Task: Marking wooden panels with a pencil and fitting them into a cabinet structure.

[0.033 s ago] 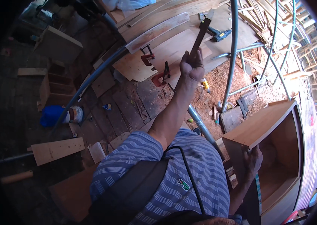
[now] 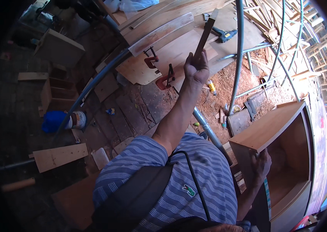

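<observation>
My left hand [image 2: 197, 70] is stretched out in front, palm up. Its fingers are closed round a long, flat, dark bar [image 2: 205, 35] with a pale tip, which points away from me. I cannot make out the bar's exact kind. At the right, my right hand [image 2: 262, 164] grips the near front corner of an open-fronted wooden cabinet [image 2: 268, 128]. Some of its fingers are hidden by the cabinet's edge.
Past my left hand lie a power drill [image 2: 226, 35] and a plywood sheet [image 2: 179, 46] with red clamps [image 2: 166, 82] beside it. Metal pipes [image 2: 239, 58] rise across the view. Wood shavings [image 2: 225, 77] cover the ground. A blue-covered bucket [image 2: 79, 120] stands left.
</observation>
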Tool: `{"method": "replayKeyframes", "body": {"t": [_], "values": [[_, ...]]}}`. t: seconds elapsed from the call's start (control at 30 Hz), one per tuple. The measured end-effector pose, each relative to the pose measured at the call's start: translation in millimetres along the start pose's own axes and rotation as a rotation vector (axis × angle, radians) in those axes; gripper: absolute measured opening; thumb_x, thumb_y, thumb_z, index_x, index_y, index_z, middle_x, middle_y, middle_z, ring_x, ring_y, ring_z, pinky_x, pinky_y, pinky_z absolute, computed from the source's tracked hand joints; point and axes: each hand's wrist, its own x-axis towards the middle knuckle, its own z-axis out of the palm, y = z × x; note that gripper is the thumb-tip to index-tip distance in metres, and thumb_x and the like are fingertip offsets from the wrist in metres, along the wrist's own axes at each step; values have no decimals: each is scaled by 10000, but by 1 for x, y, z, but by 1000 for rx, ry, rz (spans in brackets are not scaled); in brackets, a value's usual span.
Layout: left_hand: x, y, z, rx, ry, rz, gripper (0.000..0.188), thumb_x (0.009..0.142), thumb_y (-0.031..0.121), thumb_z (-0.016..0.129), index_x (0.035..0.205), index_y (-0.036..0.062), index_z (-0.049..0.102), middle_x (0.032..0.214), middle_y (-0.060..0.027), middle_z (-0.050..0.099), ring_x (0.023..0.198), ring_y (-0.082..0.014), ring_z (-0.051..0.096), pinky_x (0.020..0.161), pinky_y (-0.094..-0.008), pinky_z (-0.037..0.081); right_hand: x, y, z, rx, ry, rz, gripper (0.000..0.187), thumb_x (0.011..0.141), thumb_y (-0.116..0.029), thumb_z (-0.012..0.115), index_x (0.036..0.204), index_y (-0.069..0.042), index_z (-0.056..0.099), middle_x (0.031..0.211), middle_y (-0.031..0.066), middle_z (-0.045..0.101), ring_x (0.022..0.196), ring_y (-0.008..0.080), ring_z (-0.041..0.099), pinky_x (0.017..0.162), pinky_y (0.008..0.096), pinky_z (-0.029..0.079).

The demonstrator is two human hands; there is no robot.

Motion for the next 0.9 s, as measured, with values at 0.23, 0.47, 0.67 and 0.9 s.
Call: {"method": "replayKeyframes", "body": {"t": [0.23, 0.47, 0.67, 0.9], "values": [[-2, -6, 1, 15, 32, -28, 339, 926, 194, 545, 1063, -109, 615, 1028, -239, 661, 989, -358, 647, 840, -379, 600, -2, 3, 0, 12, -14, 46, 390, 783, -315, 724, 1031, -58, 567, 857, 184, 665, 817, 386, 642, 695, 474, 494], [-2, -13, -6, 13, 36, -50, 312, 893, 165, 596, 1024, -116, 628, 999, -250, 661, 995, -364, 641, 836, -374, 601, -3, 4, 2, 1, 0, 3, 398, 783, -304, 719, 1056, -57, 566, 881, 192, 670, 837, 393, 643, 722, 473, 497], [-7, -11, -4, 9, -1, -51, 321, 897, 167, 592, 1033, -121, 626, 1017, -254, 659, 994, -363, 642, 848, -363, 597, -2, 1, 0, 14, -32, 19, 404, 790, -302, 710, 1076, -58, 561, 887, 195, 670, 831, 399, 644, 712, 480, 499], [-3, -6, -5, 1, 13, -34, 338, 889, 157, 606, 1080, -121, 607, 1056, -269, 644, 1003, -367, 641, 852, -369, 595, -3, 5, 2, 33, -5, 32, 397, 782, -297, 719, 1058, -58, 562, 869, 193, 668, 820, 397, 644, 705, 483, 499]]}}
